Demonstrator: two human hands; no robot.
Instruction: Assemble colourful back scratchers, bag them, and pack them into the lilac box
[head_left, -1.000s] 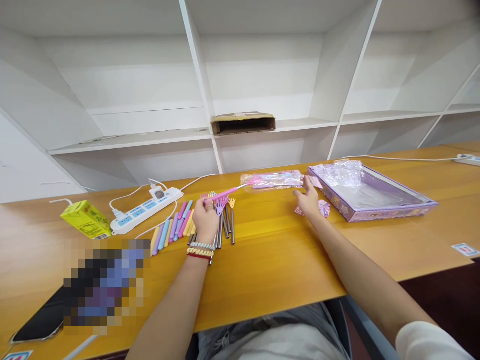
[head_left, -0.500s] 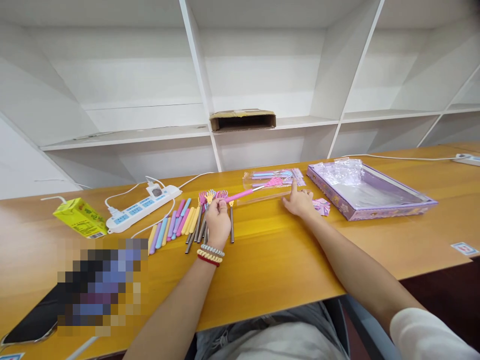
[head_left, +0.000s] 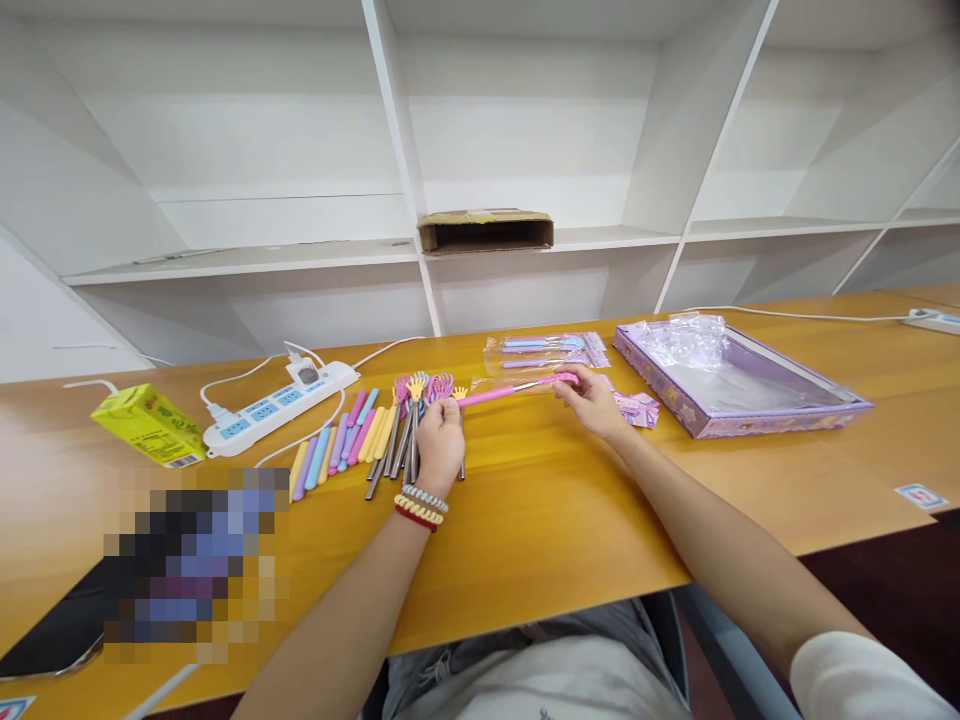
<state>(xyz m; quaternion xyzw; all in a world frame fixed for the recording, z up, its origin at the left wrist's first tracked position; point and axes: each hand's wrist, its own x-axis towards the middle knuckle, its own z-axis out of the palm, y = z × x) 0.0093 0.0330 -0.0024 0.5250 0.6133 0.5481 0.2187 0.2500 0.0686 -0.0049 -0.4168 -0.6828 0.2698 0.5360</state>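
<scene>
My left hand [head_left: 441, 440] is closed on the handle end of a pink back scratcher [head_left: 499, 394] with a metal middle. The fingers of my right hand [head_left: 591, 402] are closed round its pink head at the other end. Just left of my left hand lie several metal rods with hand-shaped heads [head_left: 417, 388], pink, yellow and blue. Beside them is a row of coloured handles [head_left: 337, 445]. Bagged back scratchers [head_left: 544, 350] rest behind my hands, and small pink packets [head_left: 637, 408] lie right of my right hand.
A purple box [head_left: 701, 420] holding clear plastic stands at the right. At the left are a power strip [head_left: 281, 408], cables, a yellow-green drink carton [head_left: 150, 425] and a black device [head_left: 64, 620]. A cardboard box [head_left: 486, 232] sits on the shelf.
My right hand, whose index finger was stretched out apart from the scratcher, now grips its pink head. The scratcher lies more level between my hands.
</scene>
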